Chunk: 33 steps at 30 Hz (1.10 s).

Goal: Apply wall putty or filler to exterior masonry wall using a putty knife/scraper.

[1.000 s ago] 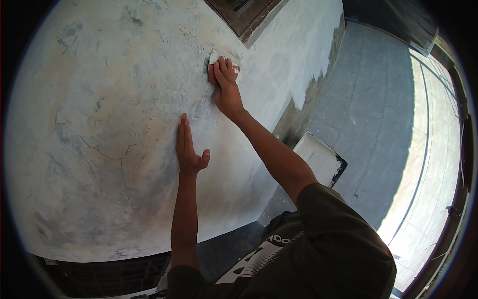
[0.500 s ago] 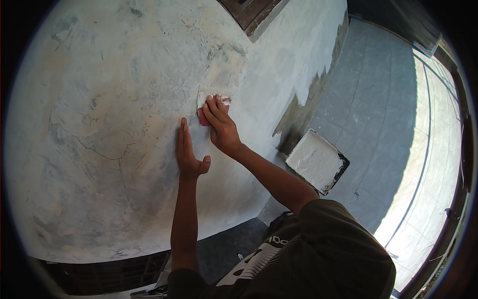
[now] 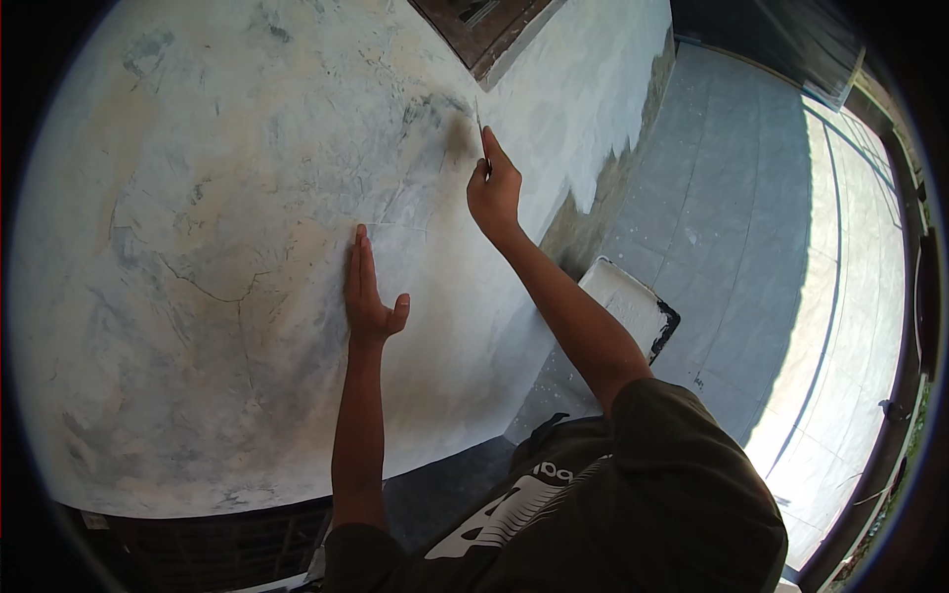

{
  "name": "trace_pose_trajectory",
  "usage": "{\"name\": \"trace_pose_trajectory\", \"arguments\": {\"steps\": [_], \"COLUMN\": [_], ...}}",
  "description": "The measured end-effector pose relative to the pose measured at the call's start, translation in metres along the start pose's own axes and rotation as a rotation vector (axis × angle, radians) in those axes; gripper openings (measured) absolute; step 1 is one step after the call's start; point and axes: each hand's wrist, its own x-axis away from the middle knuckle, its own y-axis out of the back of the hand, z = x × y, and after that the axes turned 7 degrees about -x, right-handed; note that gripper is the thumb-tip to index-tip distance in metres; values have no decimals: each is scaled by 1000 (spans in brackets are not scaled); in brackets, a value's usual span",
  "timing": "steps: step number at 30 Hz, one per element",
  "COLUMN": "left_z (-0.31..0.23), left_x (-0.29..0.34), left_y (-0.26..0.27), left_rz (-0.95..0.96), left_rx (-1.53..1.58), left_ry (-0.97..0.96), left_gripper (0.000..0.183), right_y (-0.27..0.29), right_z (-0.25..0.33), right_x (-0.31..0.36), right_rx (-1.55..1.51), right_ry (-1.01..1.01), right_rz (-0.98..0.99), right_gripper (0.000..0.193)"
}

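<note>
Since half a second ago, the right hand [image 3: 496,193] has gone up and rightward across the wall [image 3: 227,381], toward the lower corner of the dark brown frame [image 3: 486,42], turning the scraper [image 3: 480,123] from flat to edge-on. Only its thin edge shows, its face hidden, and whether it touches the wall is hard to tell. The right fingers are closed around it. The left hand [image 3: 372,301] stays flat near the wall's middle, fingers straight and together, thumb spread, gripping nothing. The right arm covers part of a shallow tray [image 3: 633,301] with a black corner, holding whitish paste; it sits on the grey tiled floor [image 3: 727,198] by the wall's right edge. Patchy white and cream coating, with fine cracks, ends raggedly there over rough grey. The frame is cut off above.
</note>
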Motion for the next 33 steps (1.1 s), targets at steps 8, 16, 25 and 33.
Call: {"name": "trace_pose_trajectory", "arguments": {"steps": [8, 16, 25, 33], "left_z": [6, 7, 6, 9], "left_x": [12, 10, 8, 11], "left_y": [2, 3, 2, 2], "left_rz": [4, 10, 15, 9], "left_rx": [-24, -47, -28, -12], "left_ry": [-19, -26, -40, -43], "left_gripper": [85, 85, 86, 86], "right_y": [-28, 45, -11, -68], "right_z": [33, 13, -8, 15], "right_x": [91, 138, -1, 37], "right_rx": [-12, -95, -15, -50], "right_ry": [110, -303, 131, 201], "right_rz": [295, 349, -25, 200], "right_gripper": [66, 52, 49, 72]}}
